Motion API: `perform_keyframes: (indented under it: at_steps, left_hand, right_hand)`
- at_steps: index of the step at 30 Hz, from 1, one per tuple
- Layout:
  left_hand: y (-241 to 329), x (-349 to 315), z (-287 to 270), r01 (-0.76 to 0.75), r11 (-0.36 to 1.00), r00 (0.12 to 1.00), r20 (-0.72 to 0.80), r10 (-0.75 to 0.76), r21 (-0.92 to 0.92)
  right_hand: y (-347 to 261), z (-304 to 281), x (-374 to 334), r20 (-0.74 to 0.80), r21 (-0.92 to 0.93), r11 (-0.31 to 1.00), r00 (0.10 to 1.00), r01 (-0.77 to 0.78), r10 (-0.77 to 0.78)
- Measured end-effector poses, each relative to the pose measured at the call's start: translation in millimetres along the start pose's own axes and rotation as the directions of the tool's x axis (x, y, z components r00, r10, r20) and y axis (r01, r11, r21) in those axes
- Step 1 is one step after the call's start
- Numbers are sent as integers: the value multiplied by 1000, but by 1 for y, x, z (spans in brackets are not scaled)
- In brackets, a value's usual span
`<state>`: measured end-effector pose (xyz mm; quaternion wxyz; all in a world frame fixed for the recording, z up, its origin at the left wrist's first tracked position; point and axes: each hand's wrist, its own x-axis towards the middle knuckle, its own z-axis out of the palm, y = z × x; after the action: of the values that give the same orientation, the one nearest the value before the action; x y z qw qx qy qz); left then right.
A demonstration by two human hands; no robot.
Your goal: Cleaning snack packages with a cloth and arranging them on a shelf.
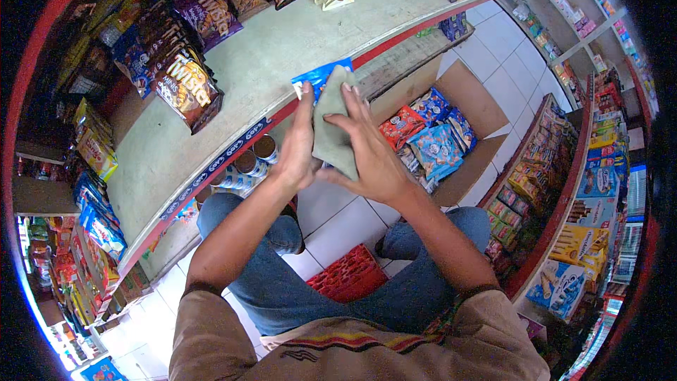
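In front of my knees, a blue snack packet (326, 75) is held up close to the red edge of the shelf. My left hand (299, 144) grips it from the left side, fingers pointing up along it. A grey-green cloth (330, 130) lies over most of the packet, so only its blue top end shows. My right hand (370, 148) is closed on the cloth from the right, pressing it toward the packet with the fingers bent.
Bagged snacks (187, 88) stand along the shelf (275, 46) ahead. An open cardboard box (486, 95) with several blue and red packets sits on the tiled floor to the right. Cans (247, 162) fill the lower shelf. A red crate-like object (348, 273) lies between my legs.
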<state>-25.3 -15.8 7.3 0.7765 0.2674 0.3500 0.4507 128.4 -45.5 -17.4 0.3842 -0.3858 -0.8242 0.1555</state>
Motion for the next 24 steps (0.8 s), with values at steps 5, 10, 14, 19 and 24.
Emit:
perform_keyframes:
  at_steps: [5,10,14,19,24]
  left_hand:
    - [-2,3,-6,-33,976,998,62,20,214]
    - [-2,1,-6,-10,953,996,85,-17,304]
    - [0,1,-6,-15,972,997,71,-1,235]
    - [4,5,-8,12,998,1000,-26,-11,64]
    - [-4,9,-11,-46,993,997,69,39,106]
  right_hand:
    - [7,-4,-2,25,-19,996,996,-86,86]
    - [-5,-9,1,-36,-107,987,993,-118,115]
    - [-1,-10,-2,65,-146,988,996,-48,58]
    - [-1,-11,-4,196,-195,981,980,9,30]
    - [18,-20,-1,-55,-282,955,996,-87,74]
